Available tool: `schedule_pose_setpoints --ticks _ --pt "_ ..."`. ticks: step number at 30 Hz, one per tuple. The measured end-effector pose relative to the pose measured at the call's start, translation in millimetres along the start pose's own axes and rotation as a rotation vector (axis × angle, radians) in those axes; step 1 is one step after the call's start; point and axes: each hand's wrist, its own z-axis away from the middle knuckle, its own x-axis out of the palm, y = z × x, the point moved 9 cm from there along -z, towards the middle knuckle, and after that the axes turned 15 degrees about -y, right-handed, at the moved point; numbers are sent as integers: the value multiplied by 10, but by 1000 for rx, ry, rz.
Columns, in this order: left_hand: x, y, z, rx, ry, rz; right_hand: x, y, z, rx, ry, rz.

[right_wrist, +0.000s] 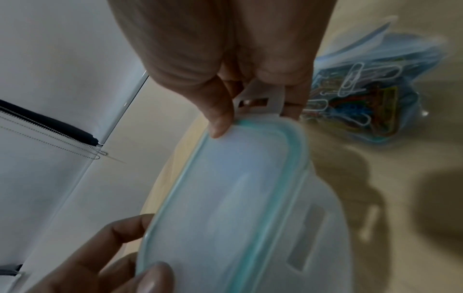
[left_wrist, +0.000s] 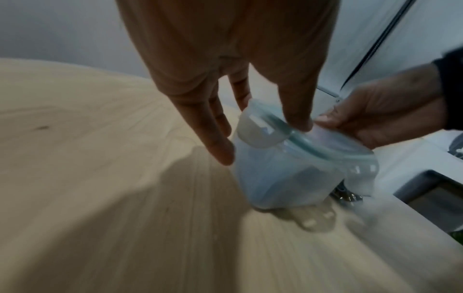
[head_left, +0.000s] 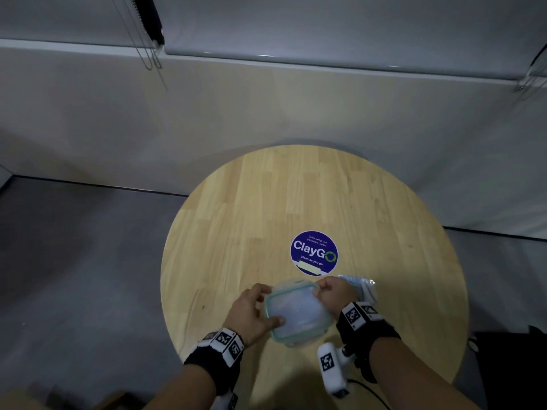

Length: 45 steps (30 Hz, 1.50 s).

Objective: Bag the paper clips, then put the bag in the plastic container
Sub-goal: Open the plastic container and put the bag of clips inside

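Observation:
A translucent plastic container with a teal-rimmed lid sits near the front of the round wooden table. My left hand grips its left side, with the thumb on the lid and the fingers down the wall. My right hand pinches the lid's far-corner locking flap. A clear zip bag full of coloured paper clips lies on the table just right of my right hand. What is inside the container is hidden by the lid.
A blue ClayGo sticker lies just beyond the container. The table's front edge is close below my wrists. A grey wall and ledge run behind the table, and blind cords hang at the upper left.

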Motion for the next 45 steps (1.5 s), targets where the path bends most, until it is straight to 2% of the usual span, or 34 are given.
schedule_pose_setpoints --ticks 5,9,12,16,20,25,29,33,37,39,45 --pt "-21 -3 -50 -45 -6 71 -6 -1 -60 11 -1 13" --pt "-8 24 -75 -24 0 67 -10 -43 -76 7 -48 7" --pt "-54 53 -90 -34 -1 39 -7 -80 -54 -56 -59 3" --pt "-132 143 -119 -75 -5 -32 -32 -107 56 -173 29 -119" --pt "-133 192 -99 -120 27 -68 -41 28 35 -107 103 -170" --pt "-65 -13 -72 -245 21 29 -18 164 12 -10 84 -164" --pt "8 -158 -39 -296 53 236 -38 316 -13 87 104 -169" --pt "70 -187 -34 -281 34 344 -98 294 50 70 179 -139" --pt "150 -220 -39 -219 -115 461 -111 261 71 69 180 -92" --pt "156 -233 -15 -193 -139 528 -97 265 55 77 173 -89" --pt "128 -284 60 -243 35 616 -45 218 65 32 130 -52"
